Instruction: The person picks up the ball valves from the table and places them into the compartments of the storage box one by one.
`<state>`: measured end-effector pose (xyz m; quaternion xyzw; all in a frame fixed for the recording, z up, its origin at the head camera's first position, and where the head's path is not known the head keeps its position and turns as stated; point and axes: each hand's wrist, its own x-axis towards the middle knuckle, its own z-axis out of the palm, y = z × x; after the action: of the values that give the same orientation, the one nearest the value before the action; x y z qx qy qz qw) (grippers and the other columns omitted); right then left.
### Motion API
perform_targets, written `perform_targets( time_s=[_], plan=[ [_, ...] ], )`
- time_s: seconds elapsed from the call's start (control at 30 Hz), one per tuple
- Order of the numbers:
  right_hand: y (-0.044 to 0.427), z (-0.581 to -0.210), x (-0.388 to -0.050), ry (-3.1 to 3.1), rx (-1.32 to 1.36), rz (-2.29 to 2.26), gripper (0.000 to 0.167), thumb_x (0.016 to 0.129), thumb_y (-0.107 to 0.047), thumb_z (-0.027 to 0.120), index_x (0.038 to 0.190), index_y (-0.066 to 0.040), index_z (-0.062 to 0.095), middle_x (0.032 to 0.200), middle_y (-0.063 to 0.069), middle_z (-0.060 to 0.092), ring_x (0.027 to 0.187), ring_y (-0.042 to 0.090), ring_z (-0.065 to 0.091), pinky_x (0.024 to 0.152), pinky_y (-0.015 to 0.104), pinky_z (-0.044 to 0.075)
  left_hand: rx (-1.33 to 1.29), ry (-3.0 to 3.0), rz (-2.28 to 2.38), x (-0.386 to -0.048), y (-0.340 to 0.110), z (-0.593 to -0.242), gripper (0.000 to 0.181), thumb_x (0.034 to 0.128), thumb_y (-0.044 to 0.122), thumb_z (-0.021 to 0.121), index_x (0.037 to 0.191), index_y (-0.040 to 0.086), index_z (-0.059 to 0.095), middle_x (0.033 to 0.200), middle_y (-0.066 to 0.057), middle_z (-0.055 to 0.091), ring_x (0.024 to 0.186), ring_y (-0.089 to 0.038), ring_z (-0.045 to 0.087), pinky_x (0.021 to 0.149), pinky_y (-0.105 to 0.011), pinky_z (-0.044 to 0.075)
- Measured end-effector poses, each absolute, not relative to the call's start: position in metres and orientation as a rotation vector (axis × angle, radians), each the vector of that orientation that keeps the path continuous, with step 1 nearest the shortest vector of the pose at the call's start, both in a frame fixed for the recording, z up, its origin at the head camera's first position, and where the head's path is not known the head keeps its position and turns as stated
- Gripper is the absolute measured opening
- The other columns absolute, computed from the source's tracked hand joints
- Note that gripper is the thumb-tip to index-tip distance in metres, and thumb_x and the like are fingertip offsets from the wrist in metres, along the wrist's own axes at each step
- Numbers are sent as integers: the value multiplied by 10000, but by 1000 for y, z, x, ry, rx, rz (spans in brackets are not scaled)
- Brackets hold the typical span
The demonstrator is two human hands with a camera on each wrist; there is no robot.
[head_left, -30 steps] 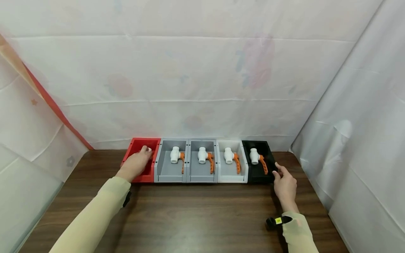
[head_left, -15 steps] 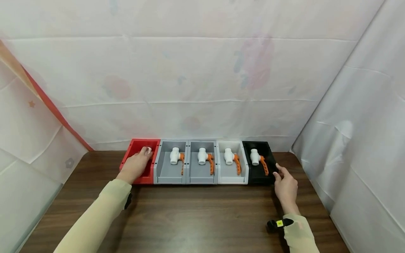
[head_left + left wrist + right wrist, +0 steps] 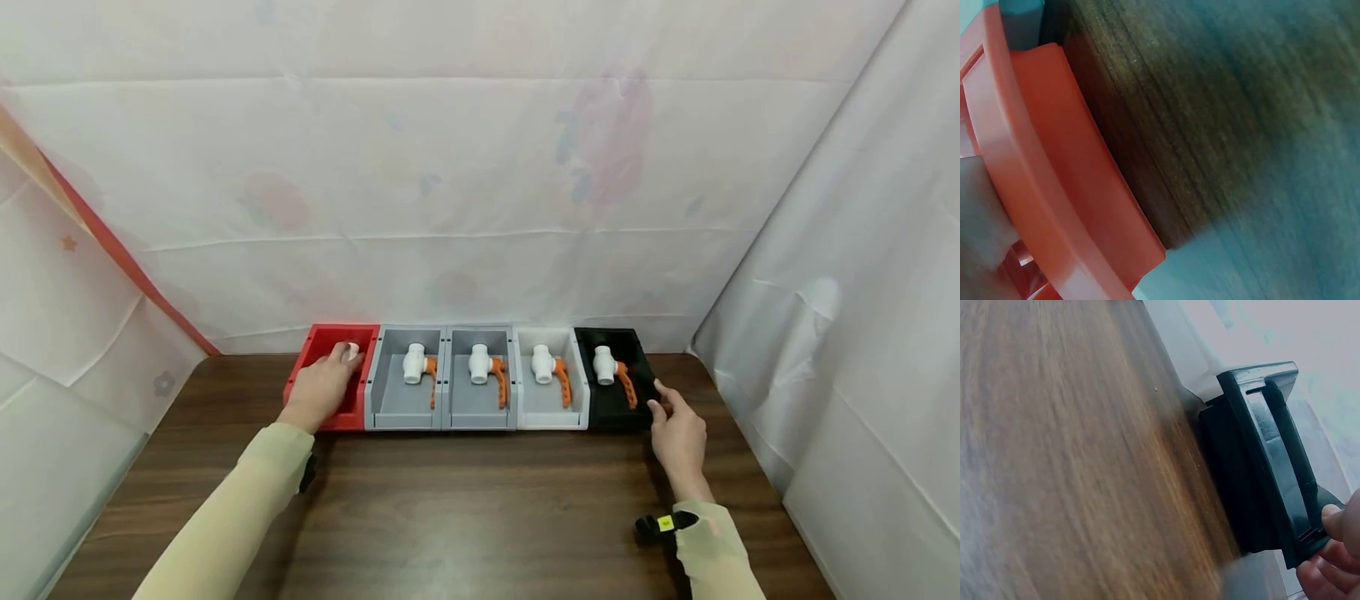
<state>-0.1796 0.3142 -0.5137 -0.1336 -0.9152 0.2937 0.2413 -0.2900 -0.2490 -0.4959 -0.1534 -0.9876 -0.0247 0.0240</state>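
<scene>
My left hand (image 3: pixel 322 387) reaches into the red bin (image 3: pixel 300 363) at the left end of a row and grips a white ball valve (image 3: pixel 353 351). Most of that valve is hidden under the fingers. At the other end, my right hand (image 3: pixel 679 437) pinches the right front edge of the black bin (image 3: pixel 622 417); in the right wrist view the thumb (image 3: pixel 1333 519) lies at the inside of its wall (image 3: pixel 1275 469). Inside the black bin lies a white ball valve (image 3: pixel 604 365) with an orange lever.
Between the end bins stand two grey bins (image 3: pixel 406 419), (image 3: pixel 480 419) and a white bin (image 3: pixel 552 419), each with an orange-levered white valve (image 3: pixel 414 364) in it. The bins stand at the back of a brown wooden table (image 3: pixel 450 508), against a white curtain (image 3: pixel 450 167).
</scene>
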Motion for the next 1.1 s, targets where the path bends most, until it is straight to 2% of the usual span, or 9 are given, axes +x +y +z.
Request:
perform_targets(
  time_s=[0.13,0.27,0.33,0.5,0.57,0.7,0.87,0.97,1.1],
  plan=[
    [316,-513,-183,-2506,-337,785,364,973,-132,656,1336,-108,626,860,150,673,619,291,567,607,495,462,-434,-3062,-101,-289,-248,-495,533,942,150,665,1440,46,507,1364,-256,444,1071,-436,592,783,-591,542],
    [315,-512,-182,-2541,-374,767,363,978,-139,638,1339,-104,621,883,151,667,681,316,582,636,494,452,-435,-3058,-109,-289,-247,-495,678,792,108,820,1404,51,534,1336,-253,468,1060,-430,592,766,-586,549],
    [315,-510,-181,-2554,-390,758,358,976,-132,625,1332,-95,626,927,165,669,756,345,606,677,517,457,-438,-3047,-126,-288,-247,-496,652,793,110,820,1382,53,546,1316,-248,483,1045,-418,595,772,-586,547],
    [316,-504,-179,-2558,-393,766,335,975,-112,597,1304,-59,633,1049,198,654,920,389,614,774,564,454,-412,-2990,-214,-279,-248,-492,464,906,164,709,1338,62,577,1276,-220,524,1031,-389,604,784,-615,531],
    [316,-502,-178,-2548,-399,775,333,975,-119,596,1299,-49,631,1096,203,642,964,393,601,803,570,449,-417,-2954,-243,-273,-247,-486,445,882,155,731,1296,57,602,1248,-213,542,1017,-384,608,774,-618,532],
    [314,-499,-174,-2532,-394,763,341,970,-140,601,1295,-37,629,1140,209,613,1011,398,554,835,575,425,-424,-2859,-299,-259,-242,-478,338,839,139,768,1142,55,646,1092,-165,591,879,-324,613,729,-551,563],
    [304,-495,-165,-2485,-289,727,327,943,-138,634,1249,-27,662,1175,233,589,1033,428,509,813,580,412,-387,-2735,-395,-237,-231,-470,218,841,190,771,962,99,614,874,-76,593,661,-206,538,577,-420,552],
    [295,-491,-158,-2417,-200,704,306,907,-107,674,1200,-24,690,1191,237,583,1043,448,488,809,578,402,-398,-2663,-431,-224,-222,-465,218,831,201,779,917,115,598,793,-43,568,589,-169,477,503,-359,497],
    [281,-485,-152,-2341,-45,691,300,854,-68,718,1150,-16,710,1174,230,594,1038,456,485,812,568,395,-439,-2584,-440,-208,-210,-457,244,804,195,803,936,103,619,766,-39,577,574,-160,465,510,-356,499]
  ],
)
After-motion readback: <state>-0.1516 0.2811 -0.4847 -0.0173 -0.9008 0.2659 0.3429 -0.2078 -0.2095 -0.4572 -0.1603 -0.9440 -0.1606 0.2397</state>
